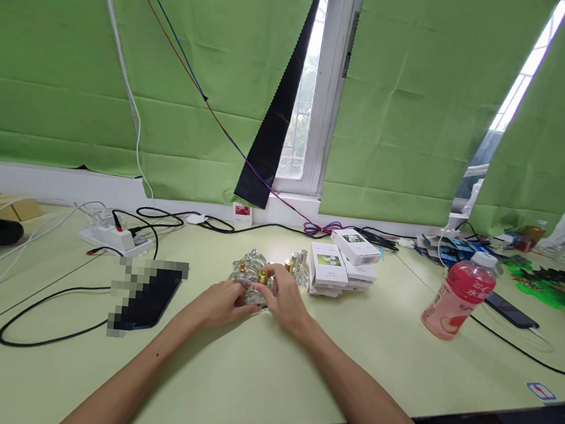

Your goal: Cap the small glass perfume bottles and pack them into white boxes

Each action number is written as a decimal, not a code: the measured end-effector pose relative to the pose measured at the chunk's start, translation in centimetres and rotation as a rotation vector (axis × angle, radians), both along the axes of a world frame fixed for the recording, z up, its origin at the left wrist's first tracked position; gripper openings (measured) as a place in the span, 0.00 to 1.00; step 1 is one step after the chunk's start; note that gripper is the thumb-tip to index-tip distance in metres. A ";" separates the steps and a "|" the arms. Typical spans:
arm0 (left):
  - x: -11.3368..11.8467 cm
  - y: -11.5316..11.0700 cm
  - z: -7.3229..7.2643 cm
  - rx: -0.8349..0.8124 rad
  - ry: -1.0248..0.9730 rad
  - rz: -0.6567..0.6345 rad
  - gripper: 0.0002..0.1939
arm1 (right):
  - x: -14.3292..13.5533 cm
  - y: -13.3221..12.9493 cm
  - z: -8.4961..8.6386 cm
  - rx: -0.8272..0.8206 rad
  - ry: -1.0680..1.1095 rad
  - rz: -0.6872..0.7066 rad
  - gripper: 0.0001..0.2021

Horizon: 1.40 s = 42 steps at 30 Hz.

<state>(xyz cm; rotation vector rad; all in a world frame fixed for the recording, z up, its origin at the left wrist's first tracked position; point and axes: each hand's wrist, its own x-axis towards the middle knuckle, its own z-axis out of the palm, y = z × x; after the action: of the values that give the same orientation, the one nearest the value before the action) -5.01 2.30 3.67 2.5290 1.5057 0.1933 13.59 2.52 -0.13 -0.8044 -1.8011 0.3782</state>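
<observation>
A pale green tabletop (235,387) carries small glass bottles (244,275) with gold and silver caps, white cartons (327,276) stacked just beside them, a pink drink bottle (460,296) with a dark smartphone (513,310) near it, and, toward the left, a white power strip (128,241) and black cable (14,345).

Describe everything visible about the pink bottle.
The pink bottle has a white cap, white lettering on a darker upper part, and seemingly fruit pictured below. It looks plastic and stands, seemingly leaning, on the pale green table, right of the white boxes. Neither the left hand nor the right hand touches it.
</observation>
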 end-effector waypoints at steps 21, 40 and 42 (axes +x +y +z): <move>-0.2 0.3 -0.3 0.005 -0.013 -0.010 0.25 | 0.1 -0.3 0.4 0.011 -0.030 0.037 0.15; -0.2 0.2 -0.2 -0.007 -0.002 -0.011 0.25 | 0.0 -0.9 0.6 -0.034 0.009 0.012 0.16; -0.2 0.2 -0.3 -0.005 0.003 -0.016 0.25 | 0.0 -0.9 0.6 -0.021 -0.013 0.025 0.17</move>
<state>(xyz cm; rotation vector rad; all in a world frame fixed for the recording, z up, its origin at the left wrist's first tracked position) -5.23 2.50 3.41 2.5382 1.4846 0.1833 13.63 1.61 0.49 -0.8013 -1.8230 0.4103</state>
